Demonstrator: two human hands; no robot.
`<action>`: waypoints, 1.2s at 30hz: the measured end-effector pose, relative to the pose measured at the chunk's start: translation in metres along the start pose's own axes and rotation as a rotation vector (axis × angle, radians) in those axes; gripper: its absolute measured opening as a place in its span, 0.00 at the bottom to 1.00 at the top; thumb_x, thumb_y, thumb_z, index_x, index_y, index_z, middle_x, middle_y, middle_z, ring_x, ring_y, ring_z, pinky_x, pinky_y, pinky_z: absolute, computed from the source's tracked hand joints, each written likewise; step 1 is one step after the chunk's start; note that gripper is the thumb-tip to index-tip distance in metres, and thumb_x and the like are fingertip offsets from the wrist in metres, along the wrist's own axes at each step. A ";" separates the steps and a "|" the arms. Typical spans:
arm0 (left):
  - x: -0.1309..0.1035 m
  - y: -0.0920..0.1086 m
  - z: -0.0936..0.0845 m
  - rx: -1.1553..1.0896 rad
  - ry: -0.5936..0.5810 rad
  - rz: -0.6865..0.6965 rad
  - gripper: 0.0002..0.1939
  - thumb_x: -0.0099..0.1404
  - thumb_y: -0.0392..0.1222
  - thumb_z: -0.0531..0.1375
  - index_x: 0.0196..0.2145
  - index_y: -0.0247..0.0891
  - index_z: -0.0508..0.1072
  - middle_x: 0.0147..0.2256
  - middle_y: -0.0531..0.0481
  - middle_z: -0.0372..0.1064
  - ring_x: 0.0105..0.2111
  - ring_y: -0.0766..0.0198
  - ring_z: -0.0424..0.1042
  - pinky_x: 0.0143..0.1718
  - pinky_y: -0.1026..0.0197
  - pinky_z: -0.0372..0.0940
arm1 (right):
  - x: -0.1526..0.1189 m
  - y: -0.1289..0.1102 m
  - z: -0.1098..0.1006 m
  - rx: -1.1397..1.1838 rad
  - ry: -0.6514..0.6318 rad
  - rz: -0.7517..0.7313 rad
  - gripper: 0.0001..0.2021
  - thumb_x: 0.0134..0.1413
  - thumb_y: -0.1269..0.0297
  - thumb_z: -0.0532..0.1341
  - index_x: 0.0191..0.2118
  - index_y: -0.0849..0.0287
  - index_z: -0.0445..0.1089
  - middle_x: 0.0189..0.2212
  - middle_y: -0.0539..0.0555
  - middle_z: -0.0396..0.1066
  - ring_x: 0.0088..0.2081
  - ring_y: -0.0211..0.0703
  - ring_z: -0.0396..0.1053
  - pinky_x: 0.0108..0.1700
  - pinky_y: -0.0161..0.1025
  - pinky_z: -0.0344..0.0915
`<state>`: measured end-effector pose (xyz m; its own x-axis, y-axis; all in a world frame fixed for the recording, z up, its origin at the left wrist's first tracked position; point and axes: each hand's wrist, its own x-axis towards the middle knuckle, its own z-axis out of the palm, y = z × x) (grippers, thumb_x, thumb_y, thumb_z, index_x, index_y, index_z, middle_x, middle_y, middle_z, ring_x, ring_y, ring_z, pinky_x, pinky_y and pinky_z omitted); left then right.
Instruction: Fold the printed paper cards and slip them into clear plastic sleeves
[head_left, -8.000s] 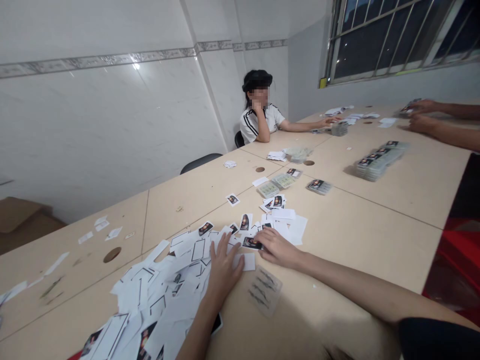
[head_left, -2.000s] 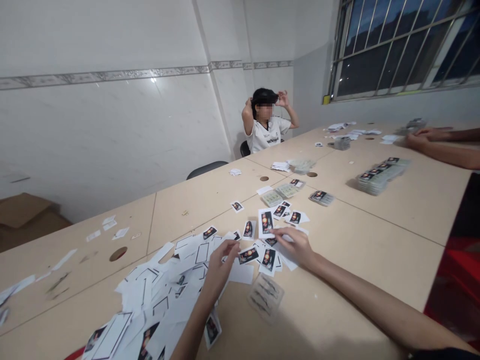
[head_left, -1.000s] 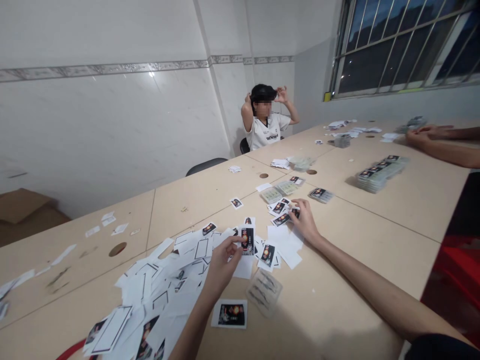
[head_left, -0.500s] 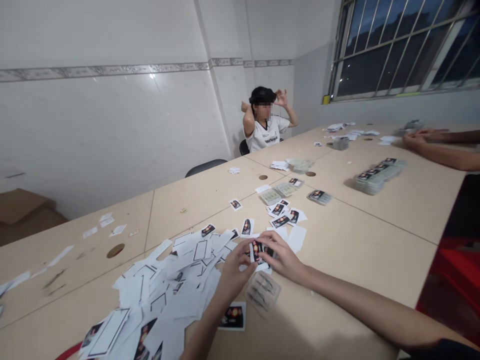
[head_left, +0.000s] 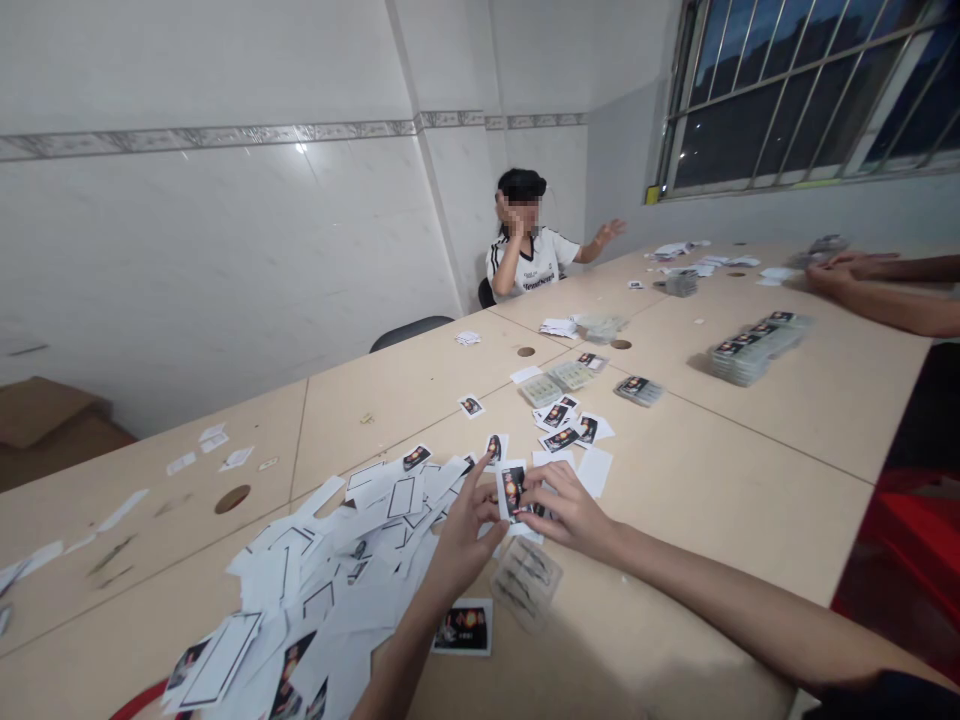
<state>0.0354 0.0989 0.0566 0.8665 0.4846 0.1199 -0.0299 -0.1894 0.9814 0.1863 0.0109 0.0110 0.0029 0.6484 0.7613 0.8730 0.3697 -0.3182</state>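
A black printed card (head_left: 513,488) with a white border and orange marks stands in front of me. My right hand (head_left: 574,510) pinches it from the right, its fingertips over the printed side. At the card's left edge is my left hand (head_left: 469,530), with its index finger stretched up and its thumb apart; whether it touches the card I cannot tell. Just below the hands lies a clear plastic case (head_left: 526,585) with dark slender items inside. Another printed card (head_left: 463,627) lies flat beside my left forearm.
A loose heap of white paper cards (head_left: 337,575) spreads to the left. Beyond my hands are scattered printed cards (head_left: 561,438) and clear cases (head_left: 541,390). Stacked cases (head_left: 742,360) stand at the right. A co-worker (head_left: 529,240) sits across, and another person's hands (head_left: 847,270) rest at far right.
My left hand has loosened from the card, its index finger now raised. The card shows more of its face in my right hand. The co-worker across has lowered one arm outward.
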 end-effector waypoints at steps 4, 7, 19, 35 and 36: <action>-0.001 0.000 0.000 -0.047 0.017 -0.014 0.38 0.53 0.33 0.58 0.56 0.46 0.42 0.41 0.48 0.61 0.27 0.74 0.63 0.34 0.66 0.59 | 0.001 0.002 -0.002 0.025 -0.058 -0.007 0.07 0.51 0.61 0.55 0.33 0.59 0.65 0.33 0.54 0.65 0.37 0.39 0.62 0.40 0.39 0.55; 0.000 -0.001 0.000 -0.040 0.033 -0.032 0.37 0.52 0.32 0.58 0.55 0.45 0.45 0.40 0.48 0.61 0.27 0.74 0.64 0.34 0.66 0.60 | 0.001 0.003 -0.002 0.033 -0.062 -0.046 0.09 0.51 0.59 0.56 0.34 0.59 0.65 0.32 0.54 0.67 0.36 0.38 0.62 0.39 0.38 0.54; -0.001 0.004 0.007 -0.014 0.167 -0.163 0.35 0.48 0.33 0.59 0.52 0.42 0.48 0.36 0.51 0.62 0.25 0.72 0.69 0.29 0.68 0.62 | 0.001 0.001 0.000 -0.151 -0.043 -0.226 0.06 0.54 0.66 0.54 0.33 0.61 0.66 0.27 0.52 0.68 0.30 0.35 0.62 0.33 0.36 0.52; -0.001 0.003 0.007 -0.004 0.135 -0.213 0.41 0.47 0.33 0.59 0.56 0.40 0.41 0.36 0.51 0.61 0.22 0.77 0.62 0.28 0.68 0.59 | 0.000 0.004 0.005 -0.193 -0.160 -0.284 0.08 0.56 0.69 0.49 0.32 0.62 0.64 0.30 0.53 0.68 0.32 0.36 0.62 0.33 0.37 0.53; -0.001 0.003 0.007 -0.004 0.129 -0.211 0.42 0.47 0.33 0.59 0.56 0.40 0.40 0.36 0.51 0.61 0.22 0.77 0.61 0.29 0.68 0.59 | 0.000 0.003 0.004 -0.183 -0.162 -0.273 0.08 0.56 0.70 0.49 0.32 0.62 0.64 0.30 0.53 0.68 0.32 0.36 0.63 0.33 0.37 0.53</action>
<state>0.0379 0.0923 0.0585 0.7830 0.6181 -0.0702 0.1430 -0.0690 0.9873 0.1871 0.0152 0.0078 -0.3068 0.6450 0.6999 0.9039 0.4276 0.0021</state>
